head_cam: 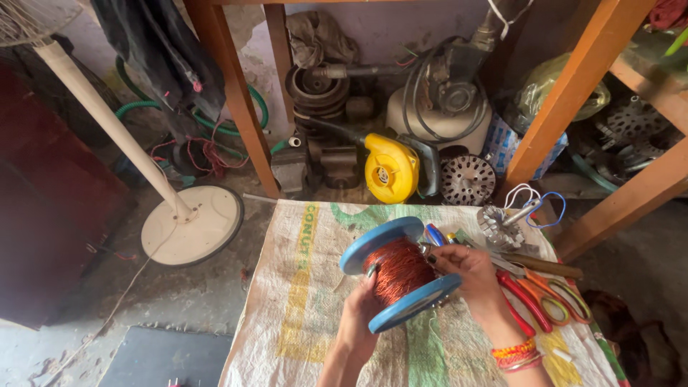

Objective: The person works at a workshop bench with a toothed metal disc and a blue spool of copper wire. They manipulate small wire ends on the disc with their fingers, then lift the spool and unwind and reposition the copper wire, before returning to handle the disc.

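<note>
Over the sack, centre frame, your left hand and right hand both grip the spool; scissors at 3 o'clock. Wire could unravel if your grip loosens.

- The woven sack lies bare to the left of the left hand; a hand could pass freely there.
- The blue-flanged spool of copper wire fills the space between the left hand and the right hand.
- Just right of the right hand, orange-handled scissors, red-handled pliers and a wooden-handled tool crowd the sack.
- Behind, the wooden table legs, a yellow blower and motor parts close off the far edge.
- The fan stand's round base blocks the floor at left.
</note>
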